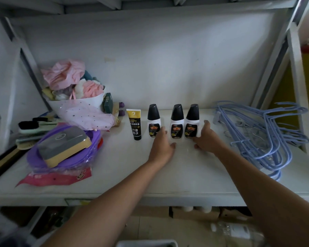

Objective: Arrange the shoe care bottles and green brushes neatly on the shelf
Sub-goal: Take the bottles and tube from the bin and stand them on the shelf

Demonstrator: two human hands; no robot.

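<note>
Three white shoe care bottles with black caps stand in a row on the white shelf (177, 175): a left bottle (153, 118), a middle bottle (176, 120) and a right bottle (191, 119). A yellow and black tube (135, 124) stands upright left of them. My left hand (163, 145) lies open between the left and middle bottles, fingers touching the left one. My right hand (206, 138) rests open against the right bottle's right side. Green brushes (35, 127) with black bristles lie stacked at the far left.
A purple packaged item (64, 150) with a grey and yellow block on it lies at the left front. Behind it stands a pink bouquet (75, 93) with a dark green box. Blue hangers (268, 132) are piled at the right. Shelf posts flank both sides.
</note>
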